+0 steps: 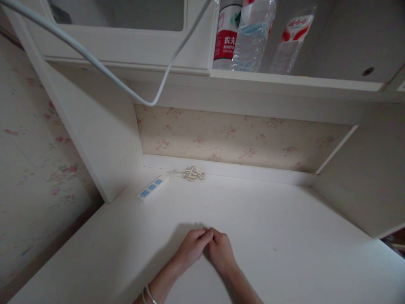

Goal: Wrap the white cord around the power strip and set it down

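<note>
My left hand (193, 245) and my right hand (220, 249) rest together on the white desktop (268, 219), near its middle. Both are closed, with fingers curled in and the knuckles and thumbs touching. No object shows in either hand, though the palms are hidden. Two thin silver bangles (148, 294) circle my left wrist. Beyond my hands, to the left, lies a white power strip (152, 189) with blue socket faces. Its bundled pale cord (192, 173) is heaped against the back of the desk.
An overhead shelf (291, 83) holds plastic bottles, among them a clear water bottle (251, 44) and a red-labelled bottle (226, 36). A white cable (104, 71) hangs in front of the cabinet. Side panels (98, 135) bound the desk, and floral wallpaper (228, 135) shows behind.
</note>
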`<state>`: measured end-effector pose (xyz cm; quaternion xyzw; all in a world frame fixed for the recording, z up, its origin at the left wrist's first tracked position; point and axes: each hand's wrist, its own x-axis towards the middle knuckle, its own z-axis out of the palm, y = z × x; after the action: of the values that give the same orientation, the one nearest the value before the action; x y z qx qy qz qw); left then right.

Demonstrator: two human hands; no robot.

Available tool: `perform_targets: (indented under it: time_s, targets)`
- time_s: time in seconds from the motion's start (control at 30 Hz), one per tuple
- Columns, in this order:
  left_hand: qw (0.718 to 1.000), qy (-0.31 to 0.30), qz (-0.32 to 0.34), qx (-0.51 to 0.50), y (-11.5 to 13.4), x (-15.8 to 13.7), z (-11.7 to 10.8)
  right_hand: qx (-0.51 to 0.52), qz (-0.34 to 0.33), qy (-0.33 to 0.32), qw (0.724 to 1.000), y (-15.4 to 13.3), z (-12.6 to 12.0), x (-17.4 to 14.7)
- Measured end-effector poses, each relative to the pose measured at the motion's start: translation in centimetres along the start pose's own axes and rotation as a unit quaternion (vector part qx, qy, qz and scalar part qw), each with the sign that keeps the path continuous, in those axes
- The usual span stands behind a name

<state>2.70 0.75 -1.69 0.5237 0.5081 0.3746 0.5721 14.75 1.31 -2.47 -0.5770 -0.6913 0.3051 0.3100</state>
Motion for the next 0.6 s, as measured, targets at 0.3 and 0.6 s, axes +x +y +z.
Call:
perform_targets:
  time_s: [0.3,0.6]
  targets:
    - [1.0,-0.005,0.0,-0.006,0.0,0.03,0.0,0.003,-0.008,0.004,1.0,0.34,0.28,0.08]
    - [1.0,0.006,0.006,0.002,0.21,-0.16,0.03,-0.003,-0.006,0.007,1.0,0.35,0.26,0.03]
